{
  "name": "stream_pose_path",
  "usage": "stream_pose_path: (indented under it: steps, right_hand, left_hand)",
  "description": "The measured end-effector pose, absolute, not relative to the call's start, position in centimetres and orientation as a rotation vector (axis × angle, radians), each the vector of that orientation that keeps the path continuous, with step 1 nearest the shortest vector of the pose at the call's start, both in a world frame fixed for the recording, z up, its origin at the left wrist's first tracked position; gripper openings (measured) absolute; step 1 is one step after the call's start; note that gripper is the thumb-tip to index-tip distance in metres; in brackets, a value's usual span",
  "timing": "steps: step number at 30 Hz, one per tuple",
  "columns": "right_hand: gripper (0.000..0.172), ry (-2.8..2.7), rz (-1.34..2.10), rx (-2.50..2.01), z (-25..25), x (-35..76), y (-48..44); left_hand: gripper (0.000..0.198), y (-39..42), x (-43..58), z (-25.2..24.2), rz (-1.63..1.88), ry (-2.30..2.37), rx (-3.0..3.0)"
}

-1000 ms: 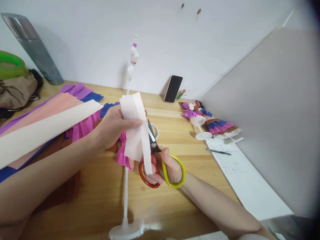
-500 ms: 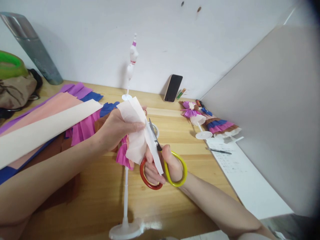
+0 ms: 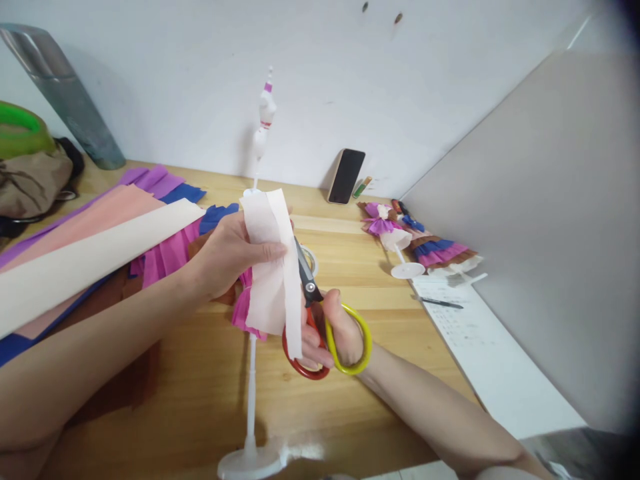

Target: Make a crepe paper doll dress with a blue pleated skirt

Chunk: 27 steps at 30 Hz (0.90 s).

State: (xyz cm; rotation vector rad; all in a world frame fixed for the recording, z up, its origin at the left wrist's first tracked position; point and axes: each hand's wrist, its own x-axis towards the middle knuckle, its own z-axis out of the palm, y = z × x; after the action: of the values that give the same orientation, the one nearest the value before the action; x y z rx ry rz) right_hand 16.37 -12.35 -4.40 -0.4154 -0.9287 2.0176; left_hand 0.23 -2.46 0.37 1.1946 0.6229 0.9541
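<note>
My left hand (image 3: 233,253) pinches a piece of white crepe paper (image 3: 267,287) between thumb and fingers. A narrow strip along its right side is partly separated and hangs down. My right hand (image 3: 343,327) grips scissors (image 3: 310,288) with one yellow and one red handle. Their dark blades point up and away, close against the paper's right edge. Behind the paper, a white mini mannequin stand (image 3: 251,387) bears a magenta crepe paper piece (image 3: 241,313), mostly covered by the paper.
Crepe paper sheets (image 3: 100,267) in several colours lie left, near a thermos (image 3: 85,107). At the back are a bare mini mannequin (image 3: 267,110) and a phone (image 3: 347,176). To the right sit dressed stands (image 3: 383,220), a pen (image 3: 440,303) and a written sheet (image 3: 490,360).
The white paper has turned flatter toward me, its loose strip swinging left to hang more upright. The scissor blades have come closer together and now lie beside the strip.
</note>
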Motion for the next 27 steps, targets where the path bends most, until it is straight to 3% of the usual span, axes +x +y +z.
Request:
stream_pose_path:
  steps: [8,20,27]
  right_hand:
    - [0.061,-1.049,1.998,-0.305,-5.07,16.34,-12.07]
    - [0.062,-1.037,1.977,-0.277,-5.01,16.11,-12.07]
    - [0.06,-1.0,1.899,-0.487,-4.94,15.81,-12.29]
  left_hand:
    - [0.058,-2.9,0.15,0.66,0.865,0.637,1.192]
    - [0.056,-2.62,0.14,0.49,0.818,0.612,1.19]
    - [0.059,-2.12,-0.51,0.59,0.745,0.598,1.191]
